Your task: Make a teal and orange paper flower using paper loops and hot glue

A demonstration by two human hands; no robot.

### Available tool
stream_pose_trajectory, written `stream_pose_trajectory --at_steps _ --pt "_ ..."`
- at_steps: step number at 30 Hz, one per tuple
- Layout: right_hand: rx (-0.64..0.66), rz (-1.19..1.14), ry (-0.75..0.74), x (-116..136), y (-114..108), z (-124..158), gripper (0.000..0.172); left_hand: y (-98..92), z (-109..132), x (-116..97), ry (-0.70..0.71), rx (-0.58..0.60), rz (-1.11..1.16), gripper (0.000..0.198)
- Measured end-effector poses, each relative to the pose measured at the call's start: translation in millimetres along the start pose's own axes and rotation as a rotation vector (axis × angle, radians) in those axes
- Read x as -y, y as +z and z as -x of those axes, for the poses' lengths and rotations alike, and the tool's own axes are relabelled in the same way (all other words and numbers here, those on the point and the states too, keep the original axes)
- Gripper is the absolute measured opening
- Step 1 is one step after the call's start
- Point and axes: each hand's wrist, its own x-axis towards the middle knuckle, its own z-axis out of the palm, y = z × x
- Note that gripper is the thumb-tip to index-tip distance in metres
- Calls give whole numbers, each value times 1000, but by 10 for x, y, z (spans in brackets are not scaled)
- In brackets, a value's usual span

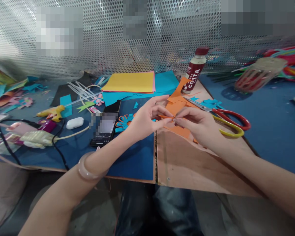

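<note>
At the far left of the blue-covered table [272,131] a yellow glue gun [51,113] lies on its side, with a white earbud case [74,123] just to its right and a black cable [56,144] looping below it. Next along, a phone [104,129] lies flat, beside a blue and orange paper flower [124,121] partly hidden by the left wrist. Behind these, a stack of yellow paper [129,82] rests on a larger blue sheet [164,83]. The left hand [144,119], a pale bangle [87,168] on its wrist, pinches 1 end of a thin orange paper strip [166,116] between thumb and fingertips. The right hand [198,126] grips the other end of the same strip in the same way, so the strip runs between the 2 hands, held just above the bare wooden board [186,164]. More cut orange paper [178,105] lies on the board beneath and behind the hands. Further right, scissors with 1 red and 1 yellow handle [226,119] lie just beyond the right hand, and a dark red capped bottle [195,70] stands upright behind them.
</note>
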Motion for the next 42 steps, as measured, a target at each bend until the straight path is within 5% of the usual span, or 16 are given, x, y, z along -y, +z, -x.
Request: stream_pose_trajectory --at_steps 20,42 --pt "1 -150 104 -49 38 16 14 -19 -38 31 -152 -79 117 62" --pt "-37 63 125 51 -20 -15 20 -32 2 -40 -150 38 -15 51"
